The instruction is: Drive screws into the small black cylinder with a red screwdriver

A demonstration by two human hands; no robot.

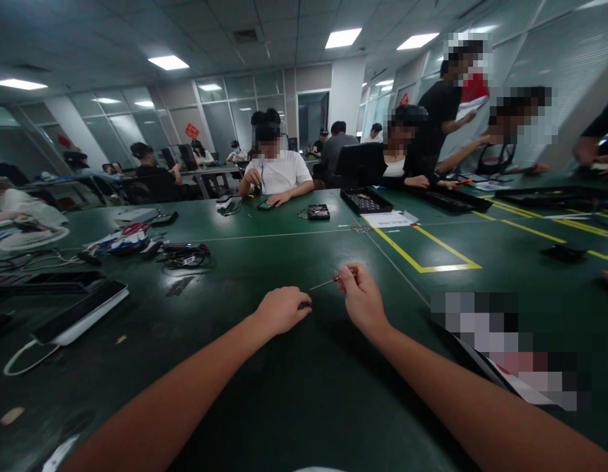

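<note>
My right hand (361, 298) is closed round a thin screwdriver (328, 282) with a red grip, its metal shaft pointing left and slightly down toward my left hand. My left hand (283, 309) rests on the green table (294, 400) with fingers curled and pinched on a small dark item at its fingertips, too small to name. The screwdriver tip ends just above that item. Both forearms reach in from the bottom edge.
A white-edged tablet (78, 313) with a cable lies at left. Cables and red scissors (135, 229) lie farther back. A yellow taped rectangle (432, 252) marks the table at right. A black parts tray (365, 200) and several seated people are across the table.
</note>
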